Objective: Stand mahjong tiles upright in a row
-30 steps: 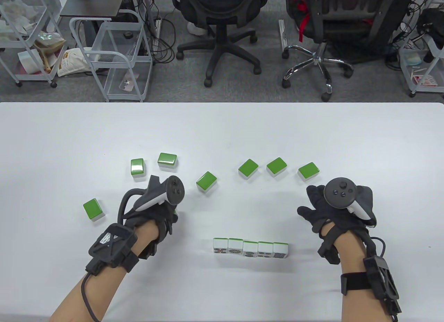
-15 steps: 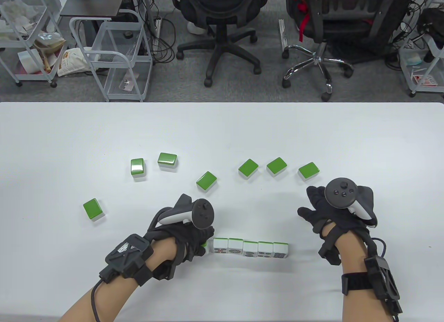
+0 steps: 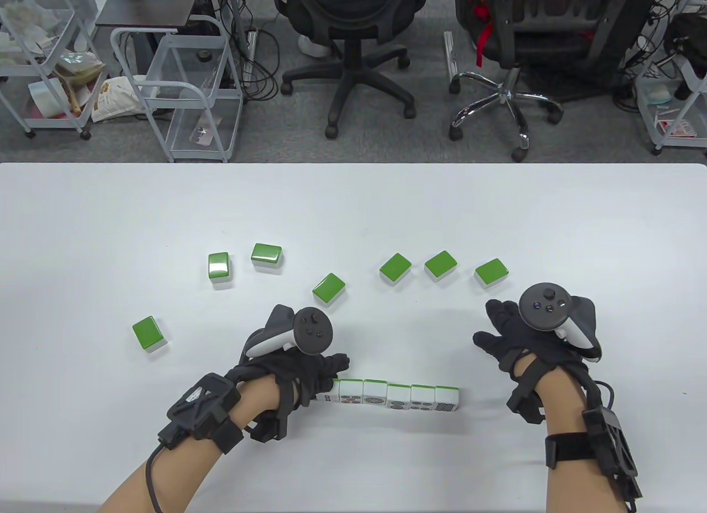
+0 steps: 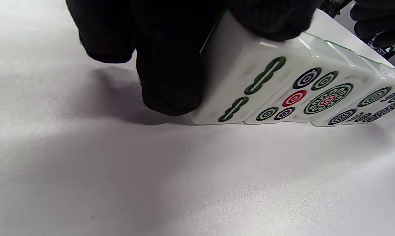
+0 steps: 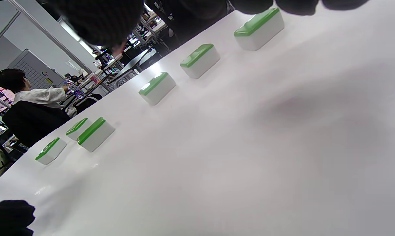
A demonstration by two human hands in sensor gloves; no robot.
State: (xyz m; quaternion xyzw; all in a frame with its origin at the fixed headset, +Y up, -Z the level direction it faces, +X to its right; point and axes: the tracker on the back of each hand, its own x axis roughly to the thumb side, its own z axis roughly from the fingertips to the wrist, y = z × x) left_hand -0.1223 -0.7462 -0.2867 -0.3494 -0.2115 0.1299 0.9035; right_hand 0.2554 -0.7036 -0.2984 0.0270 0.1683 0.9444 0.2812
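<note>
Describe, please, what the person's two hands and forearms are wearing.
Both the left hand and right hand wear black knit gloves under black strap harnesses, each topped by a dark, white-handled tracker. Bare forearms carry black wrist-strapped boxes; a black cable trails from each.

Table view: my left hand [image 3: 301, 372] covers most of the end tile [image 3: 330, 396]; only a white sliver shows. Left wrist view: my fingers [image 4: 169, 75] hide that tile's top edge and green back; farther tiles in the row [image 4: 377, 101] blur, faces unreadable. Right wrist view: my right hand [image 5: 102, 19] is cut off at the top edge; grip unclear.
</note>
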